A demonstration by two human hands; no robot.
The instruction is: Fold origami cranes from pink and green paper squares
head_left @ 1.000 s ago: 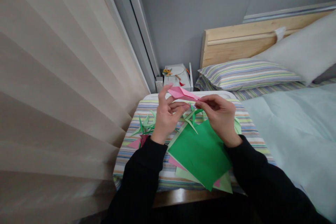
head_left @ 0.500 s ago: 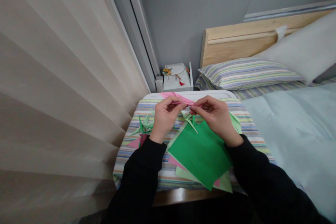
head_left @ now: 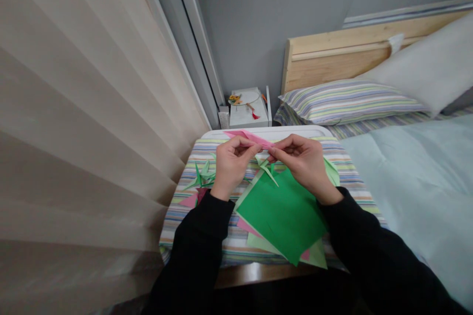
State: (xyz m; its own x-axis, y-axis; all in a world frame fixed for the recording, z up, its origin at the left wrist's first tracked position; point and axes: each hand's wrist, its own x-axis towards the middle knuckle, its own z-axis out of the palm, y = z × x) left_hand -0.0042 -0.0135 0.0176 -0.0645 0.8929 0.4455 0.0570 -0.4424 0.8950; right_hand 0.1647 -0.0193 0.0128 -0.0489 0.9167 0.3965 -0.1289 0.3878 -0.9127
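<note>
A folded pink paper (head_left: 247,135) is pinched between both hands above the far part of the striped cloth. My left hand (head_left: 232,162) grips its middle with thumb and fingers closed. Close beside it, my right hand (head_left: 303,161) pinches the paper's right end. Just below the hands lies a light green folded paper piece (head_left: 269,173). Under the right wrist, a dark green square sheet (head_left: 283,214) rests on lighter green and pink sheets. Green folded pieces (head_left: 202,177) and a pink folded piece (head_left: 189,201) lie left of my left hand.
The striped cloth (head_left: 177,226) covers a small table beside a bed (head_left: 414,167). A pleated curtain (head_left: 92,157) hangs along the left. Beyond the table stands a white cabinet (head_left: 244,117) with a round fan on it.
The right end of the pink paper has shifted slightly between the fingertips, and more of its pink surface shows there. Both hands stay nearly in place.
</note>
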